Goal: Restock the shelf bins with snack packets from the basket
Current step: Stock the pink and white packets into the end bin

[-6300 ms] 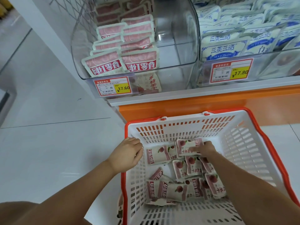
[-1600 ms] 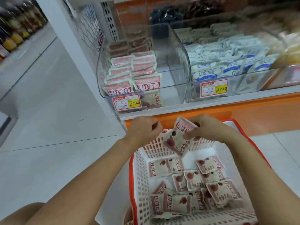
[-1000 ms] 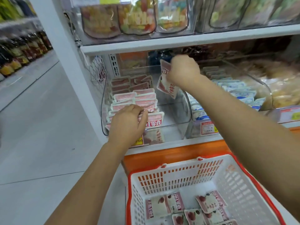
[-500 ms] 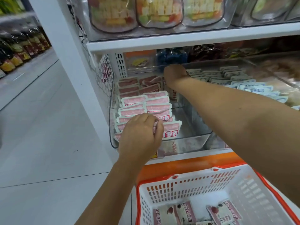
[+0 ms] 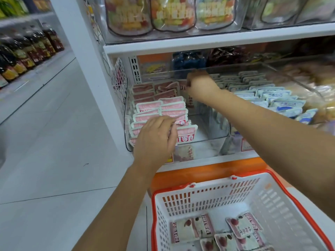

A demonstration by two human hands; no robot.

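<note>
**Right hand at the back of the bin, left hand on the front rows**

Your right hand (image 5: pixel 201 86) reaches to the rear of the clear bin (image 5: pixel 213 131) on the lower shelf (image 5: pixel 208 164). Its fingers are curled in and closed on the top of one packet (image 5: pixel 189 101). The packet hangs upright below your knuckles, just to the right of the back rows, and its lower edge is over the bare right-hand part of the bin floor.

Your left hand (image 5: pixel 155 140) is at the bin's front left. Its fingers are bent down over the top edges of the pink packets (image 5: pixel 159 105), which stand in two rows from front to back. The fingertips touch the tops near the front, but you cannot tell whether they pinch a packet or only press on them.

The basket (image 5: pixel 204 198), white with an orange rim, sits below the shelf edge, under your right forearm. Several loose packets (image 5: pixel 183 230) lie flat on its bottom towards the near side, some overlapping. The far part of the bottom shows bare.

The next bin to the right holds blue-and-white packets (image 5: pixel 279 103) in tight rows. On the shelf above, clear pouches (image 5: pixel 172 15) of coloured sweets stand side by side. To the left, pale floor (image 5: pixel 45 151) runs back to a low shelf of bottles (image 5: pixel 27 51).
</note>
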